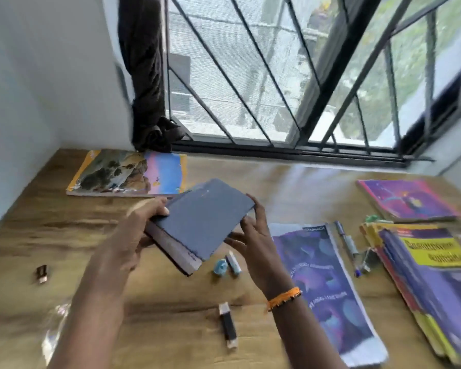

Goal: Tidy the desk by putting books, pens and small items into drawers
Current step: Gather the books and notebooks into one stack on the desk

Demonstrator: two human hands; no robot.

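So we're looking at a wood-grain table (290, 182) shoved into a corner, white wall on the left of the frame and a barred window (277, 75) across the top, with a dark curtain (144, 75) hanging at its left edge. Stuff is all over: a landscape-cover book (125, 173) at upper left, a purple book (407, 199) at upper right, a stack of books (431, 275) with a yellow label down the right side, and a purple-blue booklet (328, 283) at lower centre-right with a pen (347, 246) just beside it. Small bits too: a light blue eraser-ish thing (220, 267), a small tube (233, 262) next to it, a black and white stick (228, 324) at bottom centre, and a tiny dark gadget (41, 273) at left.

Mid-frame, we've got the blue book (197, 222) lifted off the table, tilted. The left hand (141, 225) has its grip wrapped round the spine end, thumb on the cover. The right hand (250, 235), orange band (284, 298) on the wrist, grasps the opposite edge with its fingers curled onto it.
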